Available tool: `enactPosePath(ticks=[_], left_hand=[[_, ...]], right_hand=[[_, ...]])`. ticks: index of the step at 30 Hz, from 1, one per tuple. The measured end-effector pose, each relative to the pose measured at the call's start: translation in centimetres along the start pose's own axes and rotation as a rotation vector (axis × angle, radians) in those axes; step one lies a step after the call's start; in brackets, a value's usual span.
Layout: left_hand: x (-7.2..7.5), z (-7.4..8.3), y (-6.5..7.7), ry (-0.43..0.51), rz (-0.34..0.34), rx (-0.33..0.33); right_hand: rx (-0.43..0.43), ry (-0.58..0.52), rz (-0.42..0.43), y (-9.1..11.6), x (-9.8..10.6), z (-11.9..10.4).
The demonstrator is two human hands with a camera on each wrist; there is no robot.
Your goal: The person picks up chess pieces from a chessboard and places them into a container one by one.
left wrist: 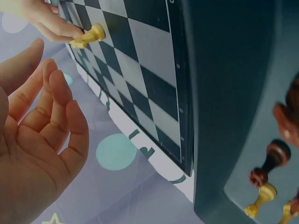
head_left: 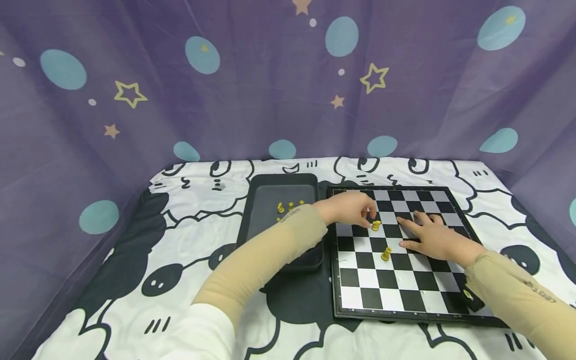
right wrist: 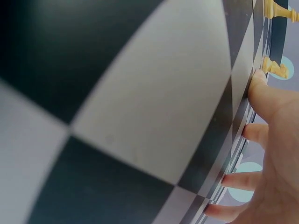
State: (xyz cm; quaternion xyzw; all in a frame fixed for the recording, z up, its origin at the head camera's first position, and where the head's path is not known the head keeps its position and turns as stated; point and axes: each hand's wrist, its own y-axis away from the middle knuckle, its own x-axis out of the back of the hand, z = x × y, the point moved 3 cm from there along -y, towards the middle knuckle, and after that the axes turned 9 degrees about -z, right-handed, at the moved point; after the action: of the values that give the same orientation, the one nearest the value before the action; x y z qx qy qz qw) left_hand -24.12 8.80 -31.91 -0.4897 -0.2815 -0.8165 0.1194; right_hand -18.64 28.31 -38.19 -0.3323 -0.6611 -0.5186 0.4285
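Observation:
On a black-and-white chessboard (head_left: 407, 307) stand two yellow chess pieces. The farther yellow piece (head_left: 375, 225) has a knight's outline in the right wrist view, while the nearer yellow piece (head_left: 386, 254) stands a few squares closer. My left hand (head_left: 353, 207) hovers over the board's left side, fingertips close to the knight. In the left wrist view its loosely bent fingers (left wrist: 60, 88) hold nothing. My right hand (head_left: 443, 242) rests on the middle of the board, fingers spread. Its thumb (right wrist: 259, 88) lies near the knight (right wrist: 275, 68) in the right wrist view.
Left of the board is a dark grey tray (head_left: 256, 200). Inside it lie several yellow pieces, partly hidden by my left sleeve, and brown pieces (left wrist: 275, 156) show in the left wrist view. A patterned cloth (head_left: 189, 235) covers the table, with a purple curtain (head_left: 270, 100) behind.

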Motion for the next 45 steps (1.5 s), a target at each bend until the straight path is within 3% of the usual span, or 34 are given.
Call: enactPosePath(ticks=[7, 24, 45], left_hand=[[-0.5, 0.1, -1.4, 0.038, -0.033, 0.004], [-0.8, -0.1, -3.4, -0.008, -0.074, 0.021], [-1.0, 0.1, -4.1, -0.045, -0.089, 0.052]], right_hand=[[0.002, -0.002, 0.003, 0.1, -0.2, 0.0], [0.003, 0.002, 0.017, 0.0, -0.1, 0.0], [0.019, 0.016, 0.033, 0.1, -0.2, 0.0]])
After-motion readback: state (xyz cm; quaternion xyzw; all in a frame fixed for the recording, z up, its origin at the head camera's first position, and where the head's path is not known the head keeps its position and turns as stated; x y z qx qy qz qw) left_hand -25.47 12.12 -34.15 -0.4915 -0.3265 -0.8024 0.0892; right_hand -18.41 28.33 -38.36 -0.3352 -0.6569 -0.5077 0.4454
